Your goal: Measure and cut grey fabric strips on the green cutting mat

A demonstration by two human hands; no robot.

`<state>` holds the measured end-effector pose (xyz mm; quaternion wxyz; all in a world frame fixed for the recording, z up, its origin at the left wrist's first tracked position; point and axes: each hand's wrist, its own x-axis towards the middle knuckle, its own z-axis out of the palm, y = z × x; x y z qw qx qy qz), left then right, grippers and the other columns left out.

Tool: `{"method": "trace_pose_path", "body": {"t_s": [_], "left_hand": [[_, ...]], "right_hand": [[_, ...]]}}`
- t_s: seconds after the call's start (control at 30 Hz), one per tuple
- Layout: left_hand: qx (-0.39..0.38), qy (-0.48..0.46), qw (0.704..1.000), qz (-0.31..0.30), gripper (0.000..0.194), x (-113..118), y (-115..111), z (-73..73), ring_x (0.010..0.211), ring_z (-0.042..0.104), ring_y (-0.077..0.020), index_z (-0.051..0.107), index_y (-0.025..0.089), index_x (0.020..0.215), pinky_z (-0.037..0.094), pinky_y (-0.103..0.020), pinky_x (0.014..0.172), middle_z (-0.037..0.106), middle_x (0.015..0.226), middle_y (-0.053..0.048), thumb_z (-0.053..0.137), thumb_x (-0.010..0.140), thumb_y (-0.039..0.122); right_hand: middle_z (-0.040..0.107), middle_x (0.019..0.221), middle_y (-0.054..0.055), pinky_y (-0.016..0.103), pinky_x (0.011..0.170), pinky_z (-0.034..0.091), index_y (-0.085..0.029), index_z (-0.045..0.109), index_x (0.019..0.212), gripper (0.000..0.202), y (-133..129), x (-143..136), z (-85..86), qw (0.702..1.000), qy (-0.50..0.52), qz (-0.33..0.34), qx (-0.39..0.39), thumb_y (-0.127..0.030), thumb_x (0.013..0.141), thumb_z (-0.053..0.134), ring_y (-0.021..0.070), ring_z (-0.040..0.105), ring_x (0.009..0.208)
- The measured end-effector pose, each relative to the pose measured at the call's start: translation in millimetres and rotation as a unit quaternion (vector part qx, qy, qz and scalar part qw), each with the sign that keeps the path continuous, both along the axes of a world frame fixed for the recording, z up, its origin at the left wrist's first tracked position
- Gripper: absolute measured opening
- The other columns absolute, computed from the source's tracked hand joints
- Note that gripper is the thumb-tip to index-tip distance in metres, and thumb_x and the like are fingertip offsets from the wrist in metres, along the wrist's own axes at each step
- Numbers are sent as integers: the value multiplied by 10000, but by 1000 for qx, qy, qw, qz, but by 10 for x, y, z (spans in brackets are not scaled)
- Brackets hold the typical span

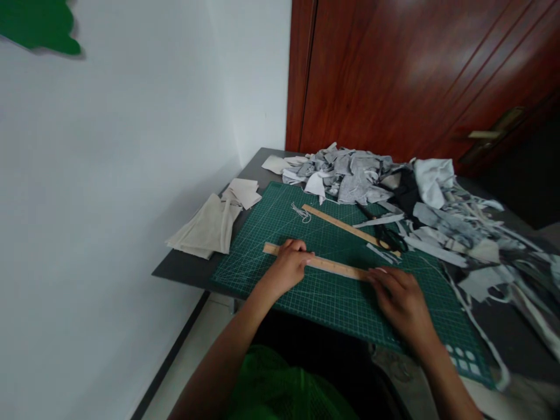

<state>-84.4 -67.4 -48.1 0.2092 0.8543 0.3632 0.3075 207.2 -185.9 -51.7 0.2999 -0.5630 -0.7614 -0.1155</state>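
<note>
A wooden ruler (336,267) lies across the green cutting mat (258,233), slanting slightly down to the right. My left hand (291,263) is closed on it near its left end, the thumb along its top. At the other end, my right hand (400,294) holds the ruler with bent fingers, which hide its tip. A thin pale edge shows along the ruler's near side; I cannot tell what it is. Beyond the hands lies a second wooden ruler (335,222). Black-handled scissors (391,238) rest over its right end, beside narrow fabric scraps (382,255).
Grey and white fabric scraps (354,175) are heaped along the back and right of the dark table (184,267). Folded cream cloth (207,224) sits at the left. A small tangle of thread (301,213) lies on the mat. A white wall (131,146) borders the left side.
</note>
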Motion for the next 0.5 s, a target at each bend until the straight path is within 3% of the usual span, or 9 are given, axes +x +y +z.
{"method": "trace_pose_path", "body": {"t_s": [0.13, 0.27, 0.5], "left_hand": [[14, 9, 1000, -10, 345, 2, 22, -3, 1037, 529, -228, 801, 261, 1042, 477, -394, 947, 638, 1028, -48, 553, 938, 44], [16, 7, 1000, -9, 306, 9, 31, 6, 1023, 529, -231, 802, 241, 1011, 487, -399, 926, 647, 1016, -58, 546, 959, 81], [28, 19, 999, -17, 348, 3, 40, 11, 1023, 525, -233, 797, 262, 1064, 479, -404, 908, 662, 1020, -51, 542, 948, 55]], "right_hand": [[757, 1108, 159, 464, 807, 523, -150, 711, 1181, 267, 74, -231, 18, 999, -22, -30, -28, -265, 1055, 505, 321, 707, 980], [747, 1126, 164, 496, 846, 539, -157, 708, 1179, 274, 103, -120, -59, 996, 28, -66, -52, -295, 1048, 511, 337, 701, 1015], [731, 1123, 163, 523, 922, 564, -187, 723, 1146, 236, 81, -9, -119, 993, 83, -30, -83, -295, 1032, 547, 332, 683, 1039]]}}
